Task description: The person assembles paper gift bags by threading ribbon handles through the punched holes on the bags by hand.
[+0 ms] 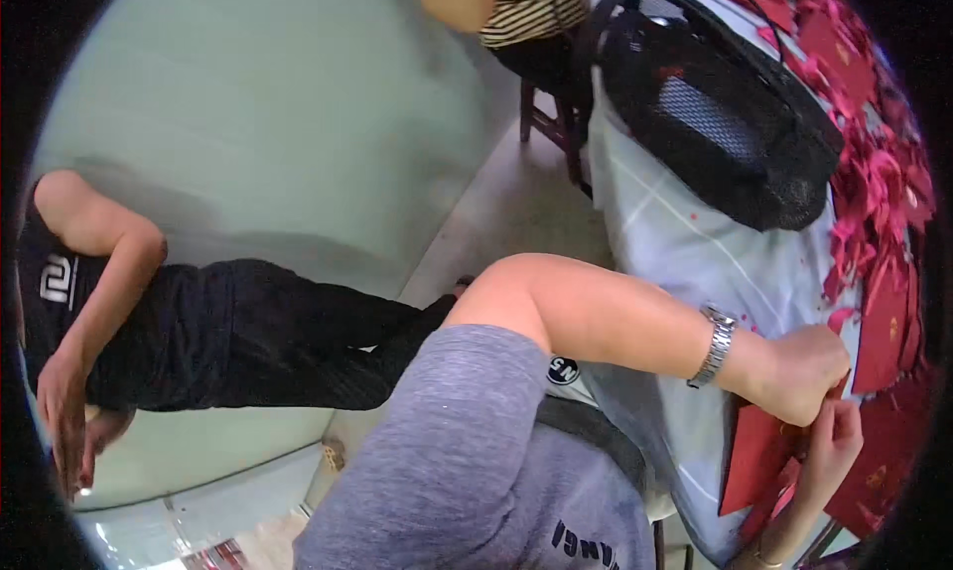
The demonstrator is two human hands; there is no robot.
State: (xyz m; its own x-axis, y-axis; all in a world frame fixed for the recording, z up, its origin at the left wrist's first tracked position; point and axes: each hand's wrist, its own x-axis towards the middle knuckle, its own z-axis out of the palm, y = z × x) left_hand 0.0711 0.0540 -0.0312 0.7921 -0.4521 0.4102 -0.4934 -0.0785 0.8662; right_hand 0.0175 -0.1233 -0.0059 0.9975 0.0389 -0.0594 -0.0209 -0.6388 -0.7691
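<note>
Red envelope (752, 461) lay on cloth-covered tabletop (764, 272) by left hand (806, 371) and right hand (832, 453), likely for easy reach; hands close together, fingers curled, grip unclear. Black bag (715, 113) sat farther off, presumably leaving room.

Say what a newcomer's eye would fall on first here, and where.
Probably the big black mesh bag on the pale tablecloth, upper right. Next, the pink-red ribbons near the right edge. Then the left hand, with its silver wristwatch, close to the right hand by a red card, lower right.
</note>
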